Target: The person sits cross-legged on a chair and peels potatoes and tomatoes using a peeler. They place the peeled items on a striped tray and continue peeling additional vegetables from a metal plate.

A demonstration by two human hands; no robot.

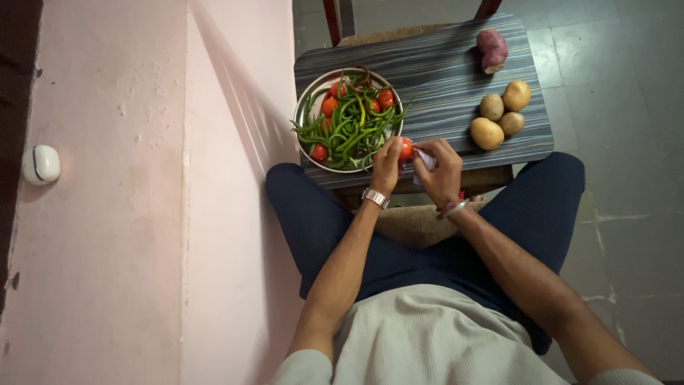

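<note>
The tomato [406, 149] in my grip is red, the cloth [425, 160] beside it white. Beyond my grip, the surface [442, 78] is grey-blue striped; left, green beans [353, 128] fill a silver plate [305, 107]; right, tan potatoes [499, 114].

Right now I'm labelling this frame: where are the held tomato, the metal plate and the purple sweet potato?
Tomato [406, 149], head view, red side.
Plate [311, 95], head view, left rim.
Sweet potato [491, 48], head view, middle.
</note>
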